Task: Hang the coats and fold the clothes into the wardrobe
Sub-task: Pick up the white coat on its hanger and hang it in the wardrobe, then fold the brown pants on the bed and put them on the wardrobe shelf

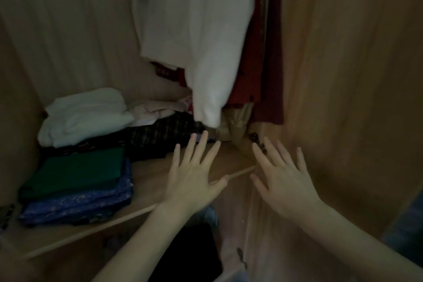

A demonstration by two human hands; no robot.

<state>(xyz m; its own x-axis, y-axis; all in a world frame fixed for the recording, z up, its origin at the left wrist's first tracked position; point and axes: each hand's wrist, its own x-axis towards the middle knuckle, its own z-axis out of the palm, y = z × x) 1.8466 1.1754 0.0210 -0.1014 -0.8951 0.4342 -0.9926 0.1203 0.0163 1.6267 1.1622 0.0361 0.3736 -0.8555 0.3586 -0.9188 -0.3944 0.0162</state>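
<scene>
- Wardrobe [343, 75] surrounds me, its wooden shelf [151, 174] ahead.
- White coat [196, 36] hangs at the far centre, dark red garments [256, 71] just right of it.
- Folded clothes [77, 167] sit stacked on the shelf's left.
- My left hand [194, 181] and right hand [283, 183] hover nearby, fingers spread, holding nothing.

Left hand [194, 181] and right hand [283, 185] extended, fingers spread, holding nothing.

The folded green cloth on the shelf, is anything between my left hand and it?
Nothing visible does. The left hand hovers open over bare shelf board, and the green cloth lies to its left atop the blue patterned fabric.
</scene>
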